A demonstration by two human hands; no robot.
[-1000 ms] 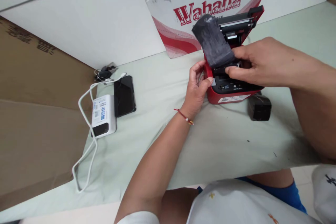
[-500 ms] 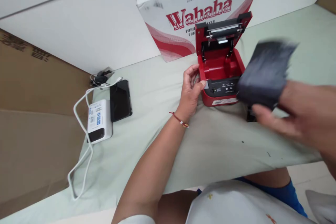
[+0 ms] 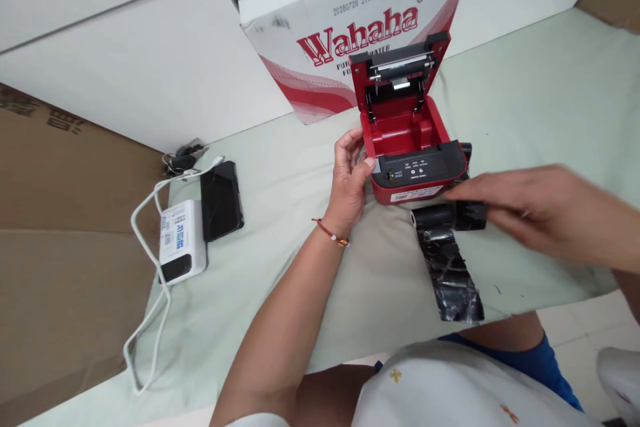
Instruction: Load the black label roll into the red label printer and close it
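A red-and-black label printer (image 3: 410,167) stands on the cloth with its lid (image 3: 400,73) raised and its red inner bay bare. My left hand (image 3: 350,177) grips the printer's left side, thumb on the front corner. My right hand (image 3: 540,213), a little blurred, reaches in from the right with fingers stretched out. Its fingertips are at the printer's lower right front corner; whether they touch is unclear. Just before the printer lies a black roll (image 3: 434,217), a creased glossy strip (image 3: 453,277) trailing from it toward me. A small black piece (image 3: 470,215) lies beside it, partly under my right hand.
Behind the printer stands a Wahaha carton (image 3: 345,33) against white boxes (image 3: 110,53). To the left lie a black phone (image 3: 223,200), a white power bank (image 3: 183,240) and a looped white cable (image 3: 145,273). A brown carton (image 3: 60,247) borders the left.
My right hand has put down the black sheet-like thing it held; a black roll with its strip now lies before the printer. My left hand still grips the printer. The view has shifted slightly.
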